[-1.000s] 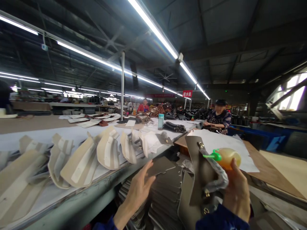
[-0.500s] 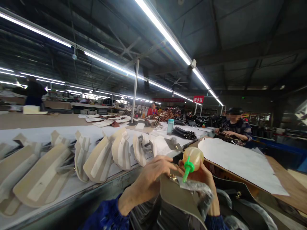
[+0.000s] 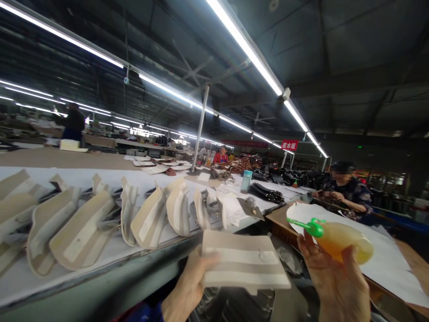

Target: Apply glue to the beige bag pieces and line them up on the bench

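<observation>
My left hand [image 3: 196,273] grips the left edge of a bag flap panel [image 3: 248,270], its beige underside with paler strips facing up. My right hand [image 3: 330,268] holds a squeeze bottle [image 3: 346,241] of amber liquid, tilted on its side, its green nozzle [image 3: 306,226] pointing left. The nozzle is apart from the panel. Below the panel lies a pile of dark grey pieces [image 3: 239,306], partly hidden by it. Similar curved beige panels [image 3: 85,228] stand in a row on the white-covered table [image 3: 110,273] to the left.
A dark flap with a metal clasp [image 3: 250,209] lies at the table's edge. Behind it are a blue-capped cup [image 3: 246,182] and stacked black strips [image 3: 266,193]. White sheeting [image 3: 395,264] covers the right-hand table. A co-worker [image 3: 345,192] sits beyond it.
The panel's beige underside now faces up, where its dark face with a clasp showed before. My right hand has moved right with the bottle, which has tipped sideways.
</observation>
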Tool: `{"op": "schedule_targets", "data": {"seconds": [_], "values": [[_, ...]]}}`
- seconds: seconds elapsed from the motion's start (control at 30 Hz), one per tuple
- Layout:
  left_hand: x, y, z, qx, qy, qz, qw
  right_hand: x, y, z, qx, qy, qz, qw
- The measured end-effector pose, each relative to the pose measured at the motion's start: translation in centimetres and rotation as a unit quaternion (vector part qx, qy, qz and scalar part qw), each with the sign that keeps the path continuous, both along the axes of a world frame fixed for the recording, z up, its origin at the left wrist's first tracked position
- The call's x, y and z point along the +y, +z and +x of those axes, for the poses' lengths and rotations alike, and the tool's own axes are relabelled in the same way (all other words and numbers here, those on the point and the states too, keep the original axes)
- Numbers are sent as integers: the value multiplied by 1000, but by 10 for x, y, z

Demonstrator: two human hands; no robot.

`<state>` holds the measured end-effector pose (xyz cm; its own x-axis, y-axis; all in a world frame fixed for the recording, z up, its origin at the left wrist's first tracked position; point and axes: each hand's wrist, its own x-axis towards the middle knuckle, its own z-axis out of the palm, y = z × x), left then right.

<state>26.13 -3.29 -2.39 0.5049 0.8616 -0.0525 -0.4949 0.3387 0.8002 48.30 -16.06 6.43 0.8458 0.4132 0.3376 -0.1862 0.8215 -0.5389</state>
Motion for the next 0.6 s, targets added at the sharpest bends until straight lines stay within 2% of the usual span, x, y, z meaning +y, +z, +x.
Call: {"op": "schedule_targets", "data": {"seconds": [0.13,0.23,0.3,0.43,0.6], "values": [[-12,-11,12,-29,-117,-100,988,17,-2,-20,-40,39,-49,997],[-18,-12,17,-38,-128,-141,981,30,-6,-36,-56,62,-70,994],[-21,-4,17,-49,-128,-152,979,35,-9,-48,-70,57,-72,993],[-31,23,8,-95,-121,-131,979,28,-12,-72,-113,4,-66,991],[-51,48,-12,-161,-91,-50,981,2,-19,-88,-238,-70,-173,953]]}}
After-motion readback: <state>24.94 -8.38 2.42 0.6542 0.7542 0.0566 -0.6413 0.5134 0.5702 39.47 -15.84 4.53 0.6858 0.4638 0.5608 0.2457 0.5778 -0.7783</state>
